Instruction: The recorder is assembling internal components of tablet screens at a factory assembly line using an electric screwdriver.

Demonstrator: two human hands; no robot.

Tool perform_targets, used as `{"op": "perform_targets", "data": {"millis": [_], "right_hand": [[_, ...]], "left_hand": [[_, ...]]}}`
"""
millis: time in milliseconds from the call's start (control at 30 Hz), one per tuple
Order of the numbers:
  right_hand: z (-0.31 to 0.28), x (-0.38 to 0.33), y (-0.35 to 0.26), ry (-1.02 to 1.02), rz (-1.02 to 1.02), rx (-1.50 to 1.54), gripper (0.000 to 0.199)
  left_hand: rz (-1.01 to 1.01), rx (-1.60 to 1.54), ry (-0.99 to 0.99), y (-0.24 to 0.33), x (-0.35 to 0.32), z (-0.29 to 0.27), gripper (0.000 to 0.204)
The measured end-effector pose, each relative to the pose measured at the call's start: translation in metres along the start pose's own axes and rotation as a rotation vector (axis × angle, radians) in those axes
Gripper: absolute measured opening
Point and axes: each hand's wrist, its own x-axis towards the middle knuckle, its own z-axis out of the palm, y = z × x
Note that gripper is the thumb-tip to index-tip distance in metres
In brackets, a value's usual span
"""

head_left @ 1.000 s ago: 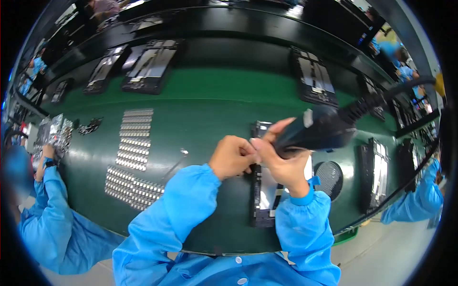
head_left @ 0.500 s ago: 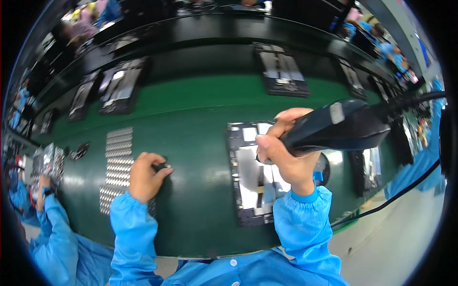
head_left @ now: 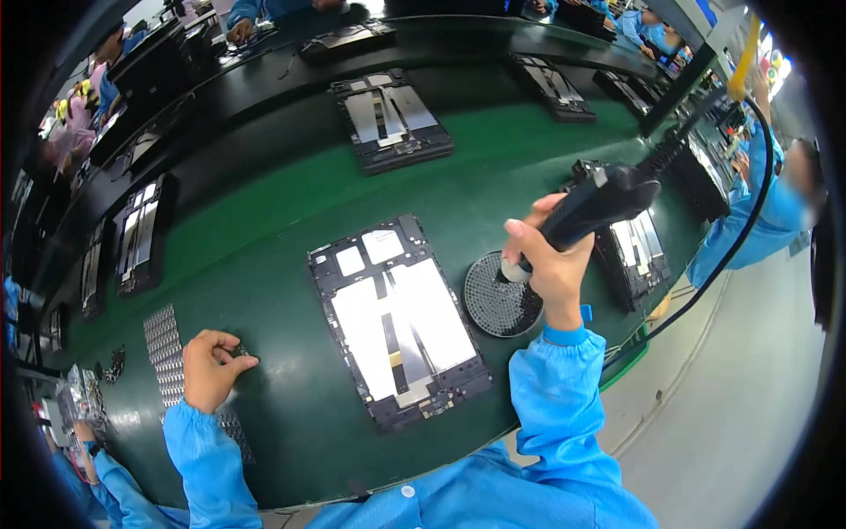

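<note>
My right hand is wrapped round a black corded electric screwdriver. Its lower end is over a round dish with a dotted, perforated-looking surface; the tip itself is hard to make out. Left of the dish lies an opened tablet-like device, with a black frame, silvery white panels and dark ribbon cables. My left hand pinches a small dark piece between thumb and fingers, just above the green bench. Beside it are sheets of small metallic parts, partly hidden by the hand and sleeve.
Similar devices stand along the far side, one at back centre and one at left. Stacked devices sit right of the dish. A black cable loops down at right. A co-worker's hand is by clear bags.
My view has shifted to the right. The screwdriver has moved from over the device to the round dish. My left hand keeps its pinch near the metallic parts.
</note>
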Motion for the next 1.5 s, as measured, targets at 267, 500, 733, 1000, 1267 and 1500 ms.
{"op": "perform_targets", "data": {"millis": [267, 500, 733, 1000, 1267, 1500], "right_hand": [[0.009, 0.001, 0.012, -0.078, 0.024, -0.040, 0.027], [0.011, 0.000, 0.013, -0.063, 0.059, -0.057, 0.026], [0.012, -0.001, 0.013, -0.097, 0.044, -0.082, 0.026], [0.033, -0.013, -0.019, -0.089, -0.070, 0.050, 0.038], [0.125, -0.028, -0.019, -0.414, 0.048, 0.199, 0.037], [0.175, -0.030, 0.012, -0.590, 0.097, 0.091, 0.033]], "left_hand": [[0.108, 0.081, -0.055, -0.001, 0.003, 0.003, 0.029], [-0.075, -0.168, -0.212, 0.002, 0.005, 0.008, 0.022], [-0.117, -0.357, -0.288, 0.008, 0.003, 0.010, 0.019], [0.216, 0.017, -0.176, 0.021, 0.010, 0.017, 0.017], [0.466, -0.008, 0.120, 0.018, -0.014, 0.024, 0.011], [0.601, -0.379, -0.070, 0.057, -0.075, 0.077, 0.011]]}}
